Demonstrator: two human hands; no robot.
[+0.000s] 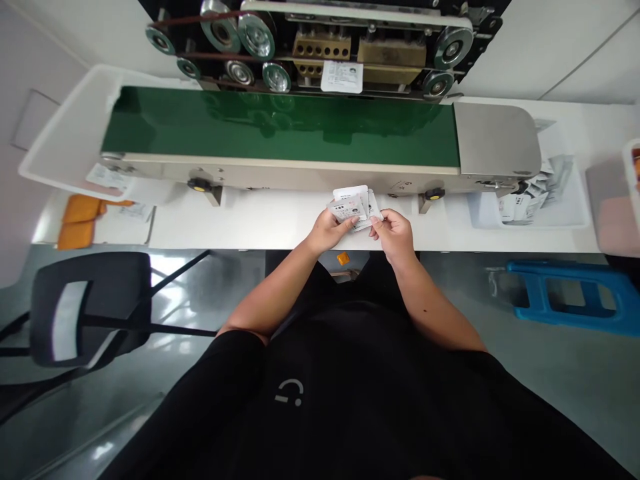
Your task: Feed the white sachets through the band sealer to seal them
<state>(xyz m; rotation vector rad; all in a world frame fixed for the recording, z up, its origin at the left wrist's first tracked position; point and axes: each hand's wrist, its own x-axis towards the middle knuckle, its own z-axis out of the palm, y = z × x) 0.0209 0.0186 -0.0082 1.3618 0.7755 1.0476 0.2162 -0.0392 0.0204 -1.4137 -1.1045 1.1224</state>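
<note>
Gripping packets (352, 205), left hand (327, 231) and right hand (395, 233) hover over the white table (260, 221) beside a green conveyor (280, 127).

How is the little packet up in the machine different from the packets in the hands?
The machine packet is single; the held packets are several, fanned out. The machine packet sits among the rollers beyond the green belt; the held packets are over the white table near its edge. No hand touches the machine packet; the left hand and right hand both grip the held packets. Both are small, white and printed.
</note>
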